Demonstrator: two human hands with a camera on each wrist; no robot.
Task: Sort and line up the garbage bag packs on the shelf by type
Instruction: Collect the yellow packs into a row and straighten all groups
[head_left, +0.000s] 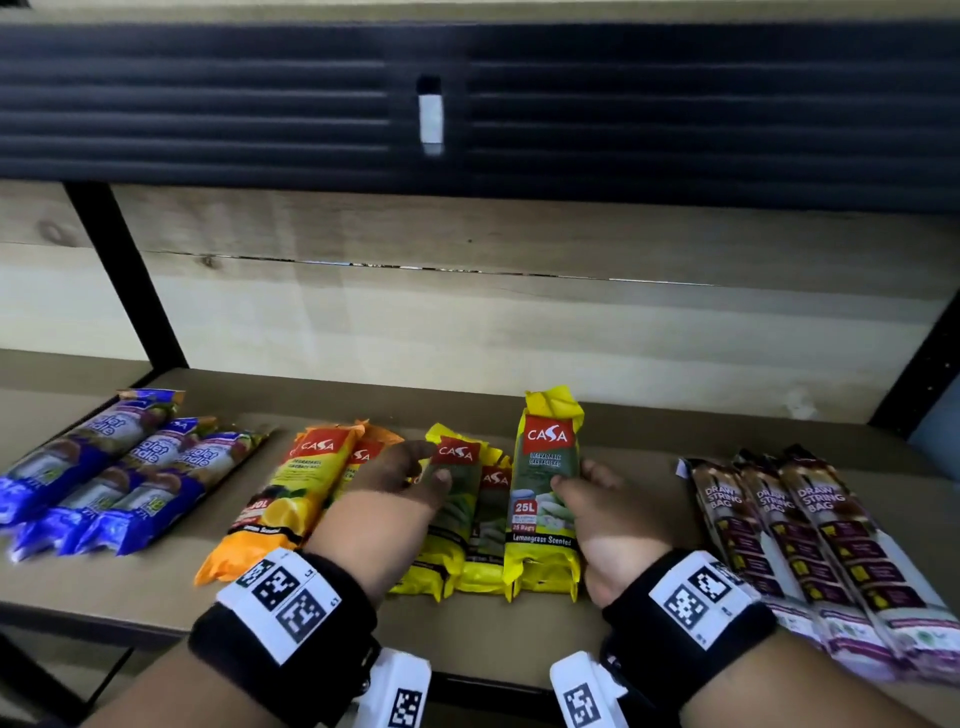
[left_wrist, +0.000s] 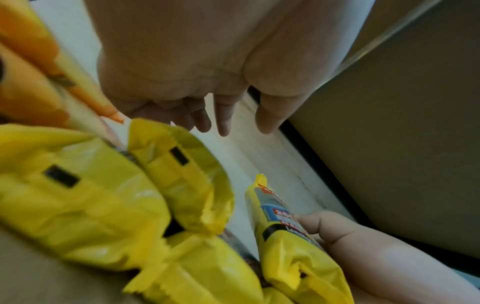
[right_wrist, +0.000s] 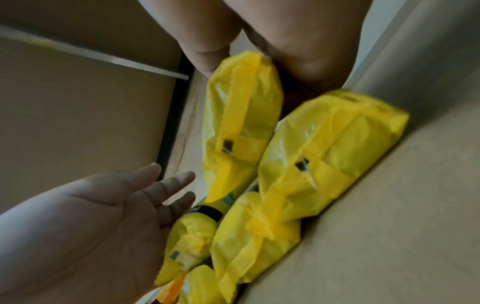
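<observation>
Fingers (head_left: 563, 484) of the right hand (head_left: 613, 519) pinch the yellow plastic lemongrass-scented garbage bag pack (head_left: 545, 499); left hand (head_left: 395, 499) fingers spread loosely over a neighbouring yellow pack (head_left: 452, 514) on the wooden shelf (head_left: 519, 629).

Bkgd: tan shelf board (head_left: 675, 441) w/ pale wood-grain back panel (head_left: 467, 322), horizontal crack across it. Black metal uprights (head_left: 124, 275) at left & right edges. Above: dark slatted panel (head_left: 208, 104) bearing small white tag (head_left: 431, 118). Lighting dim, picture slightly blurred.

Yellow pack (head_left: 545, 499): CASA, 25L, Lemongrass Scented.
</observation>
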